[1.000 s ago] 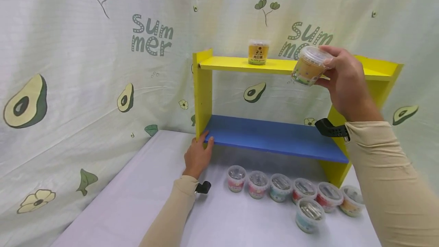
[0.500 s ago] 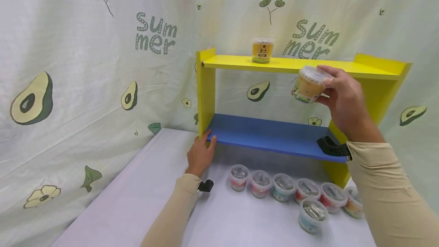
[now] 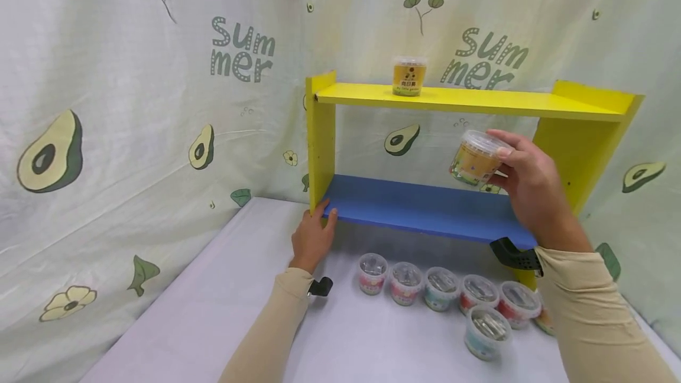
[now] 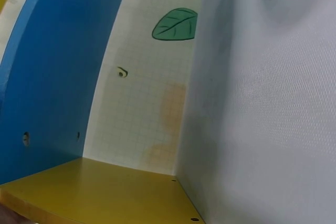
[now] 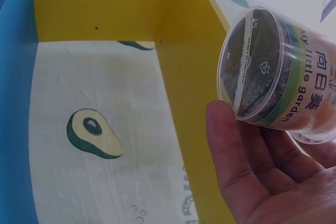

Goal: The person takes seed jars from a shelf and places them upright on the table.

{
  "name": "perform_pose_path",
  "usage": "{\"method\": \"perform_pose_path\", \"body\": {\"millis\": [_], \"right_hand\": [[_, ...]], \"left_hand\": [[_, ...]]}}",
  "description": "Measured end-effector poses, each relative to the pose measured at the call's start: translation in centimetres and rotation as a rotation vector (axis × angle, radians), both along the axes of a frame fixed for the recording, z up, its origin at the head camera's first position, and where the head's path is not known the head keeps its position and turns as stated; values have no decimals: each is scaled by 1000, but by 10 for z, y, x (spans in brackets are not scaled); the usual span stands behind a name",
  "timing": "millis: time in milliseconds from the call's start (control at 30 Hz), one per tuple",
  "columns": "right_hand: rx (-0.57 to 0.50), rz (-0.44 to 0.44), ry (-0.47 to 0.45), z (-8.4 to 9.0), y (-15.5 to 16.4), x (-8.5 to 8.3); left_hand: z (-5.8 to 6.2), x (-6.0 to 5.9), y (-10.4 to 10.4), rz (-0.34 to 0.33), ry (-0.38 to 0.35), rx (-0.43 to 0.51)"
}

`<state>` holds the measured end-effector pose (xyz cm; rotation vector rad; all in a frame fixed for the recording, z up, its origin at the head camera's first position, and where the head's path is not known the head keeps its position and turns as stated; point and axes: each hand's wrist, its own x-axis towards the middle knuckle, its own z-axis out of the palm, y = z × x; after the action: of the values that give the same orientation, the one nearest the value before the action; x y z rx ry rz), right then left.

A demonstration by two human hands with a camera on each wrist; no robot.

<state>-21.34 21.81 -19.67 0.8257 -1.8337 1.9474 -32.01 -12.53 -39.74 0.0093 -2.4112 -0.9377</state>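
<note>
My right hand (image 3: pixel 532 185) holds a clear-lidded plastic cup with an orange label (image 3: pixel 475 159), tilted, in front of the gap between the yellow top board and the blue shelf board. In the right wrist view the base of this orange-labelled cup (image 5: pixel 252 64) faces the camera, dark contents showing through, with "My little garden" on its side. My left hand (image 3: pixel 311 241) grips the shelf unit (image 3: pixel 321 146) at its left upright, by the blue board's front corner. That hand is almost wholly out of the left wrist view. Another orange-labelled cup (image 3: pixel 409 78) stands upright on the top board.
Below the blue board (image 3: pixel 415 205), several lidded cups stand in a row on the white table, among them a pink one (image 3: pixel 372 282) and a red one (image 3: pixel 518 309). A light-blue cup (image 3: pixel 486 341) stands in front. My right forearm partly hides the rightmost cup (image 3: pixel 545 321).
My right hand has lowered the orange-labelled cup from the top board's height to the gap above the blue board. My left hand stays on the upright. The head view has shifted slightly.
</note>
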Motion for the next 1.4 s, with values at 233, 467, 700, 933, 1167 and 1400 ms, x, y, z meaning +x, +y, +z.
{"method": "perform_pose_path", "body": {"millis": [233, 467, 700, 933, 1167, 1400], "right_hand": [[49, -41, -19, -26, 1, 5], [145, -92, -48, -57, 3, 15], [171, -91, -125, -89, 4, 20], [267, -129, -207, -117, 2, 27], [308, -77, -300, -134, -9, 29], [384, -76, -407, -146, -17, 32]], "left_hand": [[-1, 2, 0, 14, -12, -6], [1, 1, 1, 11, -5, -2], [4, 2, -1, 8, -3, 3], [2, 2, -1, 0, -8, 7], [-1, 4, -1, 2, 5, 8], [1, 3, -1, -6, 15, 5]]}}
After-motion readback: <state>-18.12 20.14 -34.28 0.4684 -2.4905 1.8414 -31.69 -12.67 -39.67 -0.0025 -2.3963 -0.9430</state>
